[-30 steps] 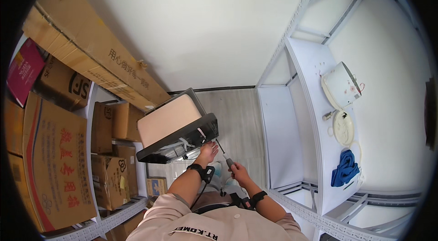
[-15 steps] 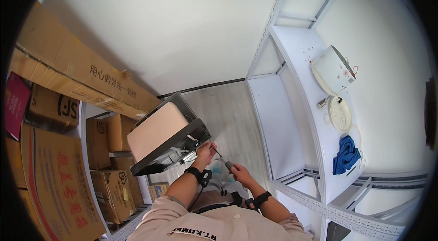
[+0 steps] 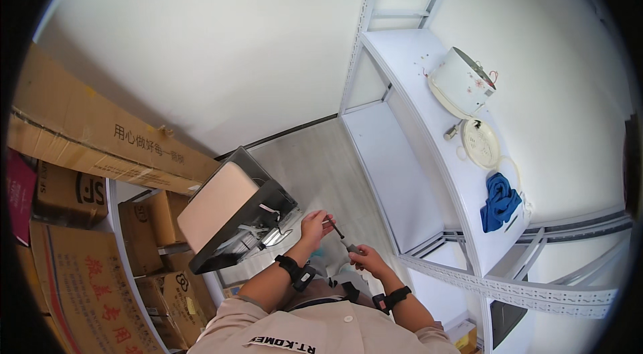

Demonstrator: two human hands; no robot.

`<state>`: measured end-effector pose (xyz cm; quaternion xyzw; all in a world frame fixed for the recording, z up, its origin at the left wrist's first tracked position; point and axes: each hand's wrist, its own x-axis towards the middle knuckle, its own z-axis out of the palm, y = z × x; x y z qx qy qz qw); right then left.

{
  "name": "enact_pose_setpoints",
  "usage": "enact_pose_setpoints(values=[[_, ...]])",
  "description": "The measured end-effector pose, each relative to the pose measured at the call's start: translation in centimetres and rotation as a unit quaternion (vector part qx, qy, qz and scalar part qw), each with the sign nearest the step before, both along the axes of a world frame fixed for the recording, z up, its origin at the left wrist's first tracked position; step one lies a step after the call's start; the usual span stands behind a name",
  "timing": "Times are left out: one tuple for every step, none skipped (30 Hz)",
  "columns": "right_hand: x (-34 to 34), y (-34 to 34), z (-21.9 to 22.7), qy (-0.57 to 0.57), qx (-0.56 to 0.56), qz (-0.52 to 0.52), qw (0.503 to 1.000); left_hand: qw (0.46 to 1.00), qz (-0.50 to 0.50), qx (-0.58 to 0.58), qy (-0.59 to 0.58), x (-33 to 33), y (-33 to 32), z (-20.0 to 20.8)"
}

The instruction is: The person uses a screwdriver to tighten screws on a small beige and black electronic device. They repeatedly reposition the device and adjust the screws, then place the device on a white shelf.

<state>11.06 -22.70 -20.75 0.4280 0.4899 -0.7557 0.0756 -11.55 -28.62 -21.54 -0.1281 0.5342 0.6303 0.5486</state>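
Note:
In front of my body, my right hand (image 3: 367, 260) is closed round the grey handle of a screwdriver (image 3: 351, 247). Its dark shaft points up and left toward my left hand (image 3: 317, 228), whose fingers are pinched at the far end of the shaft. Anything small between those fingertips is too small to make out. Left of my left hand sits a black-framed unit (image 3: 244, 227) with a smooth pinkish panel (image 3: 218, 206) on top. Its near side is uncovered and shows metal parts and loose wires. Neither hand touches that unit.
A white shelf (image 3: 429, 146) on the right bears a flowered white pot-like housing (image 3: 462, 83), a round cream cover (image 3: 480, 144) and a blue cloth (image 3: 500, 202). Cardboard boxes (image 3: 87, 287) fill the left shelving. A long carton (image 3: 100, 129) lies above them.
Both hands have moved right and slightly away from the black unit, carrying the screwdriver along. The view has shifted, so the shelf appears further left.

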Motion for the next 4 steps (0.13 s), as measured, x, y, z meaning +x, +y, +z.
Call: enact_pose_setpoints(values=[[0.4, -0.1, 0.3, 0.004, 0.004, -0.001, 1.0, 1.0, -0.009, 0.004, 0.011, 0.4, 0.2, 0.3], [0.9, -0.1, 0.7, 0.007, 0.007, -0.002, 1.0, 1.0, -0.018, 0.009, 0.021, 0.9, 0.4, 0.7], [1.4, -0.2, 0.9, 0.013, 0.011, -0.004, 1.0, 0.999, -0.029, 0.014, 0.033, 1.3, 0.6, 0.9], [2.2, -0.3, 0.6, 0.011, 0.031, 0.003, 0.999, 0.999, -0.033, 0.016, 0.034, 1.9, 0.7, 1.1]])
